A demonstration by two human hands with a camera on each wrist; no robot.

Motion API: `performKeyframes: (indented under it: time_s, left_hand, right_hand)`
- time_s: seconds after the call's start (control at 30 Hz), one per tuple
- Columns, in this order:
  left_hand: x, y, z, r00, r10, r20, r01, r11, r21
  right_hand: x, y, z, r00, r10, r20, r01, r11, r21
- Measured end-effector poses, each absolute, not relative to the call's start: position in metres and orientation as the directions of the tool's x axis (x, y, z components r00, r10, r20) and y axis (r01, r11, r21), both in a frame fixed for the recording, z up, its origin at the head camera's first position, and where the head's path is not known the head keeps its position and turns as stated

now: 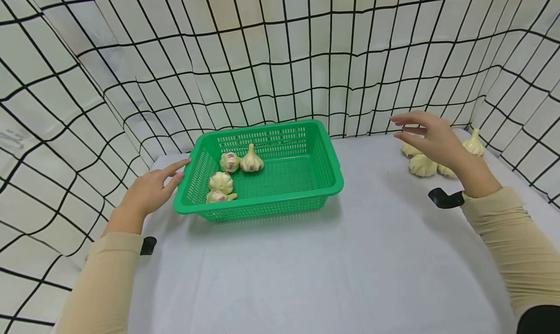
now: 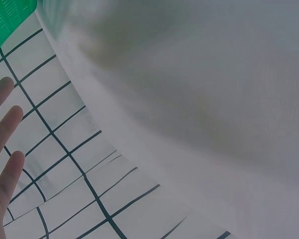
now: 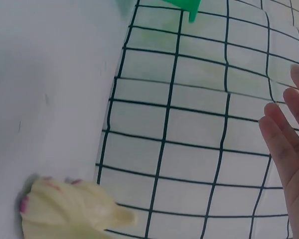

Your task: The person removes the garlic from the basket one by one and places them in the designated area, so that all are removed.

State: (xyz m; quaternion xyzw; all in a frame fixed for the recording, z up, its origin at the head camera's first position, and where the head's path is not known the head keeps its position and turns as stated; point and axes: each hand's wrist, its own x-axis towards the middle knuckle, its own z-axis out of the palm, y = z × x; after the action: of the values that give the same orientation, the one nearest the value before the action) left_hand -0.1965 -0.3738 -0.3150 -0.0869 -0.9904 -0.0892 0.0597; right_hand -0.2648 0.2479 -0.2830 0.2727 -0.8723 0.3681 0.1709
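Observation:
A green plastic basket (image 1: pixel 325 149) sits on the white table, with several garlic bulbs (image 1: pixel 251 162) lying in its left half. My left hand (image 1: pixel 153 188) rests open beside the basket's left rim, fingertips touching or nearly touching it. The left wrist view shows straight fingers (image 2: pixel 5 149) and a corner of the basket (image 2: pixel 10 17). My right hand (image 1: pixel 426 132) hovers open above a group of loose garlic bulbs (image 1: pixel 422 165) at the far right, holding nothing. In the right wrist view one garlic bulb (image 3: pixel 65 209) lies below the straight fingers (image 3: pixel 289 144).
White cloth walls with a black grid (image 1: pixel 280 57) enclose the table on three sides. One more garlic bulb (image 1: pixel 474 144) stands by the right wall. White tabletop (image 1: pixel 306 266) spreads in front of the basket.

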Motion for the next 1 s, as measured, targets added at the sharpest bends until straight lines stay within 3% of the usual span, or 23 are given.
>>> performKeyframes:
  time_s: [0.5,0.77,1.0]
  left_hand:
    - [-0.199,-0.374,-0.315,-0.981,0.157,0.114,0.174,0.972,0.159]
    - [-0.199,-0.373,-0.315,-0.981,0.157,0.113,0.174,0.972,0.161]
    - [-0.199,-0.374,-0.316,-0.981,0.158,0.112,0.175,0.971,0.161]
  right_hand:
    - [-0.275,0.17,-0.299,-0.709,-0.456,0.538,-0.695,0.325,-0.641]
    - [-0.271,0.129,-0.302,-0.69,-0.531,0.492,-0.683,0.252,-0.686]
    - [-0.266,0.086,-0.304,-0.63,-0.595,0.499,-0.723,0.216,-0.656]
